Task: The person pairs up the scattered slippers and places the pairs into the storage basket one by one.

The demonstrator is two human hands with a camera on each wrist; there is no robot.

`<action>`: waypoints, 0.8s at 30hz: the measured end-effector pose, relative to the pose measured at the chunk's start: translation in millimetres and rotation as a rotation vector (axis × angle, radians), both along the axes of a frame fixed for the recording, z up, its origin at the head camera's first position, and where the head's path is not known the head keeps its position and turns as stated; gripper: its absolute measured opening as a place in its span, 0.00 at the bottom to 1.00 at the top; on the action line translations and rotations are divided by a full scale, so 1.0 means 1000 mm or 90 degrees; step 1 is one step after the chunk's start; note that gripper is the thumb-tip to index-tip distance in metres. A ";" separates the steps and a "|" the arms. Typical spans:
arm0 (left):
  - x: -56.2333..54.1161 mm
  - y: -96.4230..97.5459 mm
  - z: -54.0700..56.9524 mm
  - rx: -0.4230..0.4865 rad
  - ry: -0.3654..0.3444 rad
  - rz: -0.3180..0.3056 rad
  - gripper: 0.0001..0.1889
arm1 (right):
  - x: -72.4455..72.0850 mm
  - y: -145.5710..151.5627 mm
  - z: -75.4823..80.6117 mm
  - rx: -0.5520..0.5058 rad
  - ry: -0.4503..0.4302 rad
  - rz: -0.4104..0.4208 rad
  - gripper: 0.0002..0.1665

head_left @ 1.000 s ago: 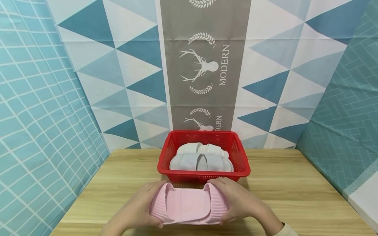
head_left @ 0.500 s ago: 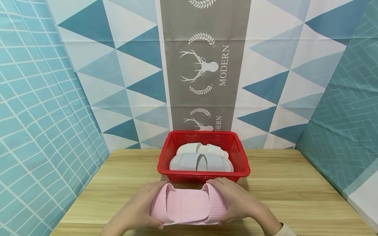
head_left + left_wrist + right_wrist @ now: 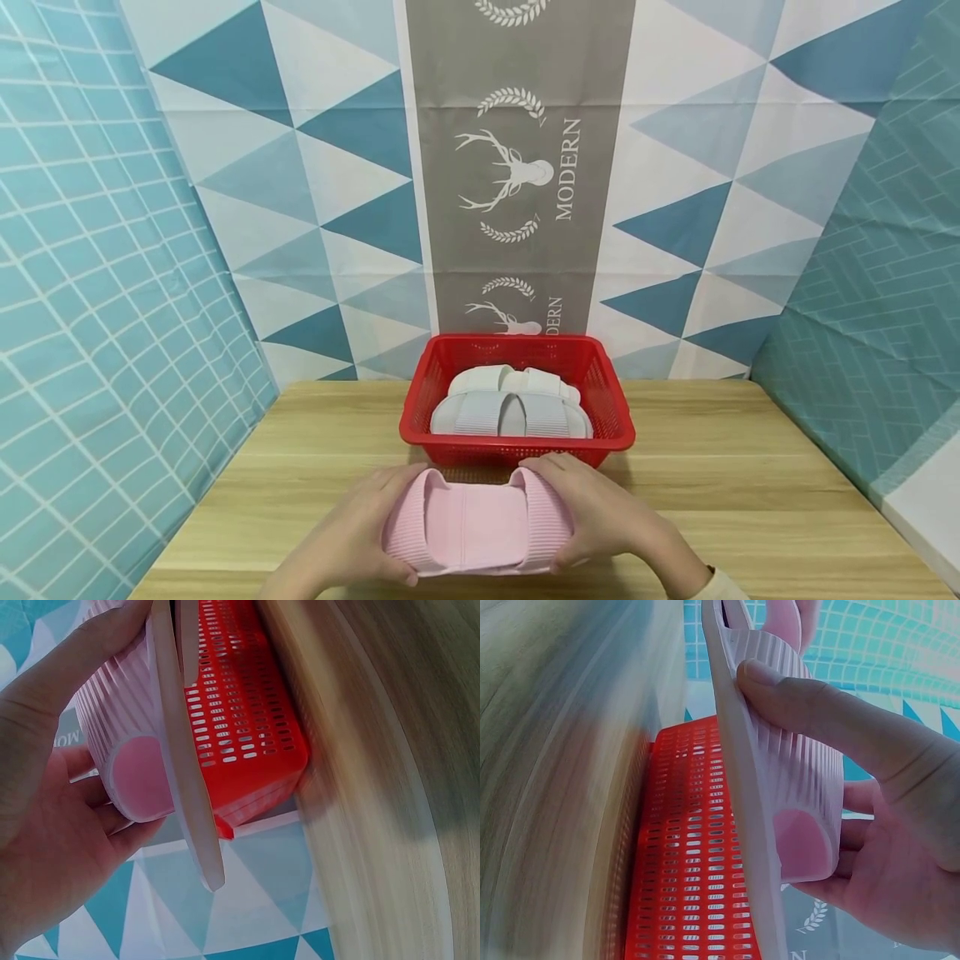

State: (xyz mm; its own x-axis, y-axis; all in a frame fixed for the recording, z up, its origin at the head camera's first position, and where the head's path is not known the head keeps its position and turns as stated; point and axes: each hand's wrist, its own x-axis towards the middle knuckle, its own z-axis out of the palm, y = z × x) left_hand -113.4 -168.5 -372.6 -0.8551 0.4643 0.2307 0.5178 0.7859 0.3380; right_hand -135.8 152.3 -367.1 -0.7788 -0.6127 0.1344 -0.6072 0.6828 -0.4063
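A pair of pink slippers with ribbed straps is held in front of the basket, above the tabletop, soles overlapping and the straps at opposite ends. My left hand grips the left slipper by its ribbed strap, thumb near the sole's edge and fingers round the far side. My right hand grips the right slipper's strap likewise, its thumb lying across the ribs. Where the two soles meet is partly hidden between the straps.
Behind the pink slippers, a red perforated basket stands on the wooden table near the patterned back wall. Inside it lie light grey slippers and, behind them, white slippers. Blue tiled sheets line the left side.
Both hands have come slightly closer together, my right one more, so the pink slippers overlap a little further. The basket and the slippers in it stay put.
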 end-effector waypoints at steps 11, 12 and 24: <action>0.002 0.004 0.000 0.008 -0.020 0.011 0.57 | 0.001 -0.003 -0.001 0.005 0.005 0.004 0.59; 0.002 0.003 0.000 0.008 -0.022 0.011 0.57 | 0.001 -0.003 -0.001 0.005 0.009 0.005 0.59; 0.001 0.004 0.001 0.012 -0.028 0.012 0.57 | 0.002 -0.008 -0.003 -0.003 0.023 0.012 0.59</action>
State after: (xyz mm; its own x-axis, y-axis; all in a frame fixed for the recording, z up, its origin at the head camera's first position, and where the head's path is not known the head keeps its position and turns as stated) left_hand -112.9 -164.9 -372.1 -0.8728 0.4444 0.2020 0.4881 0.7880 0.3753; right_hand -134.3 144.0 -369.6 -0.7614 -0.6271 0.1643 -0.6345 0.6690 -0.3870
